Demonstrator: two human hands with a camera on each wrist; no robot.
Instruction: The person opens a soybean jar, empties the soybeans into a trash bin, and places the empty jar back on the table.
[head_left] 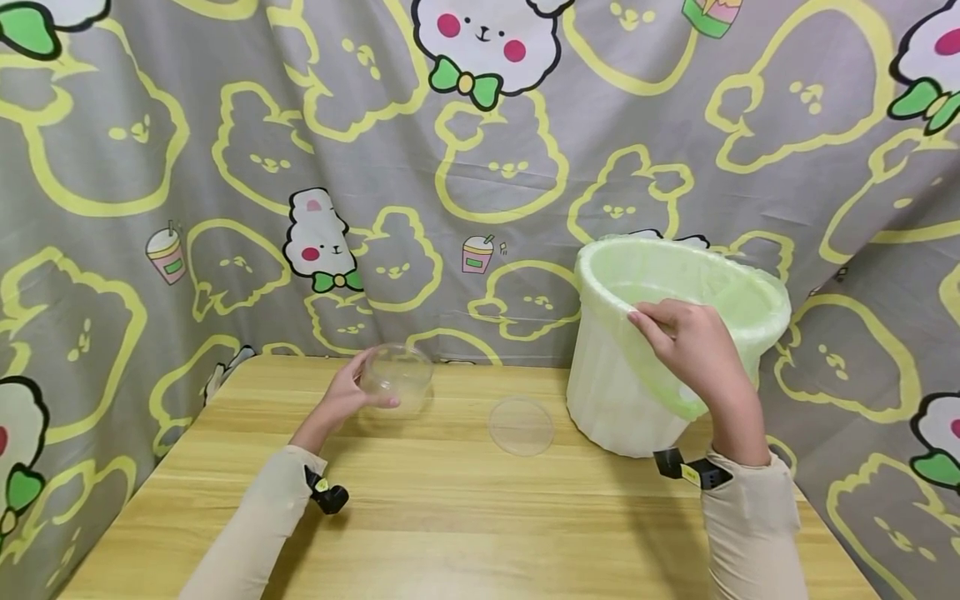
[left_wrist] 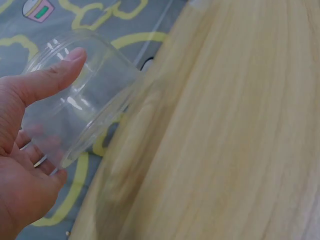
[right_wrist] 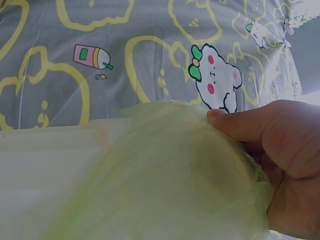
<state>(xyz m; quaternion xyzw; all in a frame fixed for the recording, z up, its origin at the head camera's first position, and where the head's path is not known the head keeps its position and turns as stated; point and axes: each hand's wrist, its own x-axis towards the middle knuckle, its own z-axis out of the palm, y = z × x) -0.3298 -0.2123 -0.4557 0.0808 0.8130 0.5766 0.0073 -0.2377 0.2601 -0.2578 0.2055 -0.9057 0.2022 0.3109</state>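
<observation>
The left hand point(head_left: 352, 392) grips a clear plastic tub point(head_left: 397, 379), thumb over its rim and fingers beneath, holding it tilted just above the tabletop point(head_left: 465, 517) — its round clear lid point(head_left: 521, 425) lies flat and apart, between the tub and the white bin point(head_left: 615, 400). The right hand point(head_left: 693, 342) pinches the green liner bag point(head_left: 720, 283) folded over the bin's near rim, steadying it. This looks like the carrying step: tub lifted, bin held ready. The next move would call for swinging the tub rightward over the lid to the bin's mouth — without loosening the liner.
</observation>
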